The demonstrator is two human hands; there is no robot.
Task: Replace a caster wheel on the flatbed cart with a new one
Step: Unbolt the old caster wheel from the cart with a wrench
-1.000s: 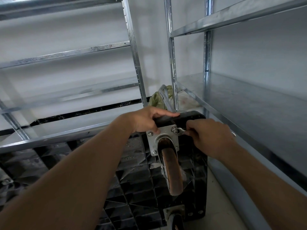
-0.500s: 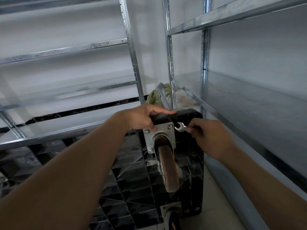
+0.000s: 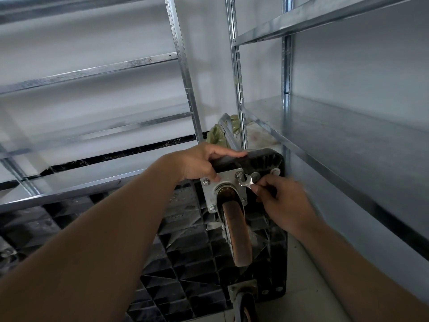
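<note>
Cart: the black flatbed cart (image 3: 185, 263) stands on its edge before me, its ribbed underside facing me; its top corner lies between my two hands, close against the metal shelving (image 3: 348, 140) on my right

Caster wheel: the worn brownish caster wheel (image 3: 236, 233) sits near that top corner, pointing out toward me; its grey mounting plate (image 3: 228, 180) lies flat on the cart's underside, with a bolt showing at each visible corner

Left hand: my left hand (image 3: 199, 163) grips the cart's upper edge, fingers curled over the top rim, thumb down against the upper left part of the plate

Right hand: my right hand (image 3: 281, 201) pinches the shank of a small silver wrench (image 3: 246, 181) between thumb and fingertips; the fingers are curled tight on it; the hand is a little blurred

Wrench: its open end sits at the plate's upper right bolt (image 3: 239, 175); I cannot tell whether it is fully seated on the bolt head

Loose hardware: two round washers or bolt heads (image 3: 255, 176) show on the cart's rim just right of the wrench

Second caster: another caster (image 3: 245, 303) is mounted lower on the same side of the cart, partly cut off by the bottom edge

Surroundings: more shelving (image 3: 181, 66) stands behind the cart on my left; a greenish bag (image 3: 217, 133) lies on the floor beyond the cart, between the shelf uprights; pale floor tiles (image 3: 301, 287) show to the right of the cart
</note>
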